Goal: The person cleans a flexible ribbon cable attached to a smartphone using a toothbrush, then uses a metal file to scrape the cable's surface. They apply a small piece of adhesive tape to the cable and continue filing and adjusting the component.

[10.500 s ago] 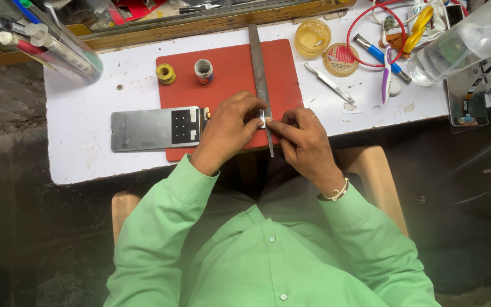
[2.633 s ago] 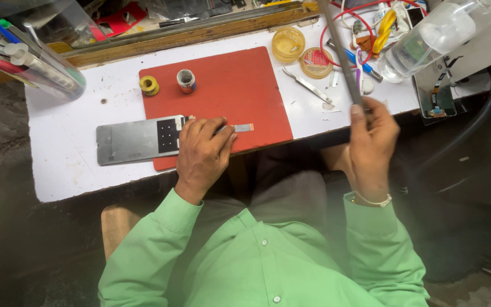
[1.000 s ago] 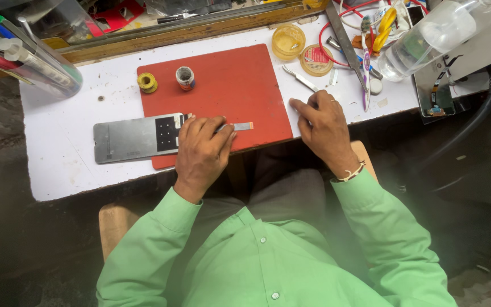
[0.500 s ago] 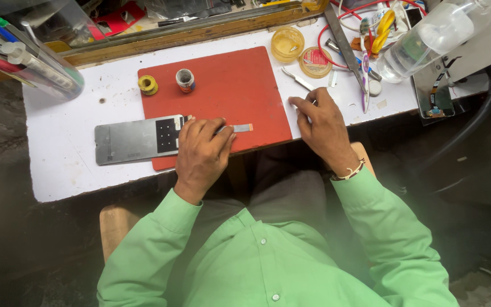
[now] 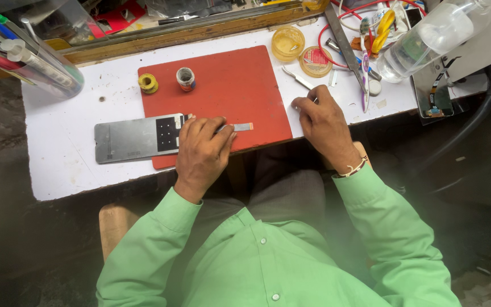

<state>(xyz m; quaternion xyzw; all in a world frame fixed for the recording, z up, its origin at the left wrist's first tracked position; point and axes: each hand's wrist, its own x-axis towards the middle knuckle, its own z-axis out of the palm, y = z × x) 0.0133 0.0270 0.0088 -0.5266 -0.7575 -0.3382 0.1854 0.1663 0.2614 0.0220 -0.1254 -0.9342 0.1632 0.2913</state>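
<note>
A person in a smooth green button-up shirt (image 5: 279, 250) sits at a white surface (image 5: 63, 153) with a scuffed, dirty top, both hands out over a flat, rectangular red mat (image 5: 228, 85) with rounded corners. The left hand (image 5: 200, 150) lies knuckles up on the near edge of the mat, fingers curled and pressed down on a thin, grey metal strip (image 5: 241, 127) whose far end, tipped with a small orange patch, sticks out to the right of the fingertips. Just to the left of that hand, touching it, lies a flat, dull grey metal plate (image 5: 129, 139) with a black square panel of small holes at its right end; the plate sits half on the mat, half on the bare surface. The right hand (image 5: 322, 116) rests on the surface just off the mat's right edge, thumb and forefinger drawn together at a pair of slim steel tweezers (image 5: 299, 79) lying there; whether the fingers actually grip them cannot be made out from this angle. A thin bangle circles the right wrist. At the mat's far edge stand a small yellow spool (image 5: 148, 83) and a short, round grey pot (image 5: 186, 78). Beyond the mat are two shallow, round amber plastic lids (image 5: 288, 43), a long flat steel file (image 5: 345, 42), a clear plastic bottle (image 5: 427, 37) lying on its side, and a tangle of red wire (image 5: 325, 34). A clear tub of pens (image 5: 24, 57) lies at the far left.
</note>
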